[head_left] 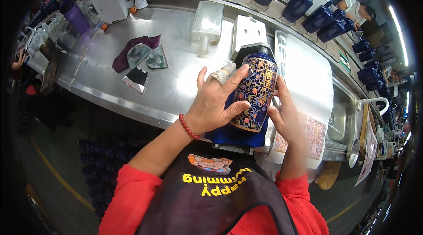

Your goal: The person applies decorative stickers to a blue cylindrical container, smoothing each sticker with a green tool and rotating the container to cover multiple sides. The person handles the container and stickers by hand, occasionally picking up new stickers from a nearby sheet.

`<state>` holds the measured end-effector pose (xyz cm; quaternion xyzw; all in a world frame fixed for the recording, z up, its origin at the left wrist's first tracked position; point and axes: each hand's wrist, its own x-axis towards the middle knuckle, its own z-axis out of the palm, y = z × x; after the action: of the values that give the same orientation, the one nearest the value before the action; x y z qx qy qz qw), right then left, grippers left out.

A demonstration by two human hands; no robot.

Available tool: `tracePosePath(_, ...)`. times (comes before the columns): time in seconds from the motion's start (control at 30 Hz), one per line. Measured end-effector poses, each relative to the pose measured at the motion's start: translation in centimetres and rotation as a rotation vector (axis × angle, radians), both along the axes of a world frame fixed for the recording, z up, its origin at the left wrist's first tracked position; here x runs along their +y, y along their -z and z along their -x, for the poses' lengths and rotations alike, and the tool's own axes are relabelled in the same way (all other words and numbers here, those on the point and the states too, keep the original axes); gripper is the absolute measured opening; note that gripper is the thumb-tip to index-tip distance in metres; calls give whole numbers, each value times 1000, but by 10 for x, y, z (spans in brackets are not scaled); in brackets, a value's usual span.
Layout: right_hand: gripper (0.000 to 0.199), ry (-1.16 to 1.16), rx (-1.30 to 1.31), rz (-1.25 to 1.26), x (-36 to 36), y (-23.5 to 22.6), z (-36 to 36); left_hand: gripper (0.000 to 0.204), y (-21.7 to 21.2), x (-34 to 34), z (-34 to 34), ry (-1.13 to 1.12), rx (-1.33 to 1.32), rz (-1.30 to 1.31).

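Observation:
A dark blue bottle (255, 96) with a colourful floral pattern and a gold-edged label panel stands tilted in front of me. It rests against a dark support (240, 57), above a blue cloth (249, 137). My left hand (210, 103) is at the bottle's left side with fingers spread; its forefinger and thumb lie against the patterned surface. White fabric (222, 73) wraps one of that hand's fingers. On the opposite side is my right hand (288, 118), fingers extended along the bottle's edge. Its fingers are partly hidden, and neither hand closes around the bottle.
White paper (306, 65) and floral printed sheets (315, 136) lie to the right, before a sink (343, 120). A clear container (207, 22), white block (250, 32) and dark cloth (134, 50) occupy the metal table. Blue bottles (297, 6) line the conveyor behind.

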<state>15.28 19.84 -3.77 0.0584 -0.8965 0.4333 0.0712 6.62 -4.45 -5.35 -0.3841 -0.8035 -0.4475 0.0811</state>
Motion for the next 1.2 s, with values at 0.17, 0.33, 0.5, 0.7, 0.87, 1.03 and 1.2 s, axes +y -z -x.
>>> tracePosePath(0.17,86,-9,13,-80,3,3,2,81,0,6,6,2,7,46)
tracePosePath(0.33,86,-16,-4,-34,3,4,2,84,3,7,6,12,-2,34)
tracePosePath(0.5,96,0,-25,-60,3,3,3,88,2,7,8,23,-3,24)
tracePosePath(0.7,91,-16,-22,-58,2,1,5,88,0,6,11,45,-84,43)
tracePosePath(0.87,84,-27,-28,-30,2,-2,4,91,-1,7,17,85,-85,104)
tracePosePath(1.03,85,-29,-98,42,1,-5,2,95,-5,6,20,140,-153,134)
tracePosePath(1.2,93,-71,-68,136,2,-3,7,100,-3,6,24,165,-145,128)
